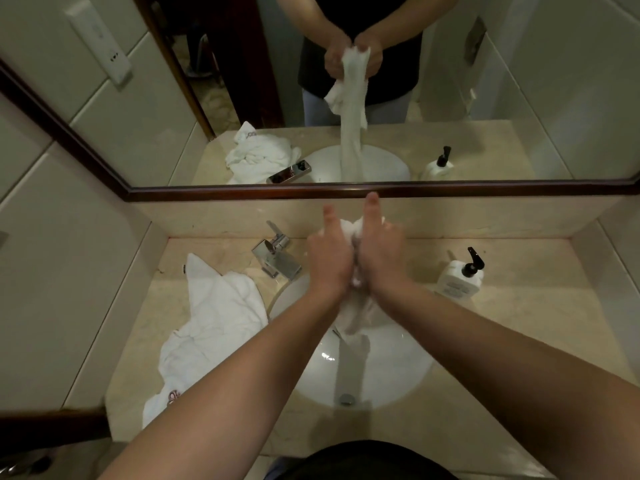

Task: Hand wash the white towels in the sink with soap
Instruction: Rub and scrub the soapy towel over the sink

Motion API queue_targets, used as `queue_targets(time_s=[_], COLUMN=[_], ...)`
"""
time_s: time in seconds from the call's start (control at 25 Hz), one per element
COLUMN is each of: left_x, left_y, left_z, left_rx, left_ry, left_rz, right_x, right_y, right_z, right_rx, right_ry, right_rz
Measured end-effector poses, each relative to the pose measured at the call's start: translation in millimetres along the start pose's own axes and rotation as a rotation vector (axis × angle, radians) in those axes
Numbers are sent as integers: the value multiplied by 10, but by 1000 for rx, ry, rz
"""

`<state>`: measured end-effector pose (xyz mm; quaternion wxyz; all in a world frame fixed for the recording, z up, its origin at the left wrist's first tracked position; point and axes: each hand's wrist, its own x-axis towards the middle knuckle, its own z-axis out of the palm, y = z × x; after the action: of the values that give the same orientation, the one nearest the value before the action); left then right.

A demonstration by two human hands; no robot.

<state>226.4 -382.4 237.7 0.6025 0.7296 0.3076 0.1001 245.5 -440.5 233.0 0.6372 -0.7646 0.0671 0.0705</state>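
Both hands (356,258) around towel (358,315) (above sink (391,372))

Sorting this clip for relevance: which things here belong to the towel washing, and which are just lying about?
In use: towel gripped by left hand and right hand, sink, soap bottle, tap, second towel waiting on the counter.

Lying about: mirror, wall socket.

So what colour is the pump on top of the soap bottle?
Black. The pump tops a white soap bottle; the head view shows it best.
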Motion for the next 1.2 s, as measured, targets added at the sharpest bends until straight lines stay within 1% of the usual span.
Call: queue_targets(time_s=[0.08, 0.16, 0.2, 0.24, 0.32, 0.36, 0.44, 0.52, 0.56, 0.64, 0.68, 0.76, 0.8, 0.84, 0.88, 0.96, 1.0, 1.04, 1.12, 1.2], left_x=[-56, -20, -29, -56, -152, -145, -76, -18, -54, -104, -66, 46, 52, 1, -55, -121, -108, -67, -37, -170], left_y=[4, 5, -9, -54, -83, -84, 19, -20, -34, -86, -93, -118, -120, -141, -165, -153, -100, -71, -91, -72], left_z=[19, -13, -20, -4, 55, 73, 47, 34, 43, 74, 70, 33, 18, 29, 48, 80, 54, 20, -8, 31], left_rx=[-52, -82, -96, -95, -59, -54, -88, -68, -63, -111, -109, -154, -174, -158, -123, -130, -166, -200, -260, -265], left_ry=[-22, 33, 37, 11, -30, -22, 35, 67, 40, 16, 17, 61, 70, 50, 10, 10, 40, 53, 95, 72], left_rz=[29, -75, -136, -147, -74, -58, -122, -117, -89, -56, -91, -189, -195, -173, -142, -114, -149, -199, -234, -188], right_x=[24, -105, -159, -143, -10, 16, -99, -212, -169, -73, -85, -219, -285, -269, -192, -110, -164, -255, -368, -221], right_y=[-48, 32, 80, 90, 23, -1, 33, 84, 58, -23, -28, 72, 112, 124, 111, 78, 66, 99, 119, 8], right_z=[-17, 10, 12, 0, -64, -71, -49, -36, -41, -55, -33, 16, 16, -8, -35, -49, -23, 24, 50, -6], right_rx=[71, 0, -24, -24, 32, 61, 43, 12, 14, 21, 32, 30, 24, 20, 28, 78, 98, 95, 47, 46], right_ry=[47, 8, -25, -26, 42, 72, 38, -26, -6, 68, 81, 18, -27, -26, 23, 115, 117, 83, 15, 92], right_rz=[66, 4, -22, -43, 24, 66, 52, 6, -18, 36, 57, 40, 31, 10, 7, 85, 117, 126, 95, 85])
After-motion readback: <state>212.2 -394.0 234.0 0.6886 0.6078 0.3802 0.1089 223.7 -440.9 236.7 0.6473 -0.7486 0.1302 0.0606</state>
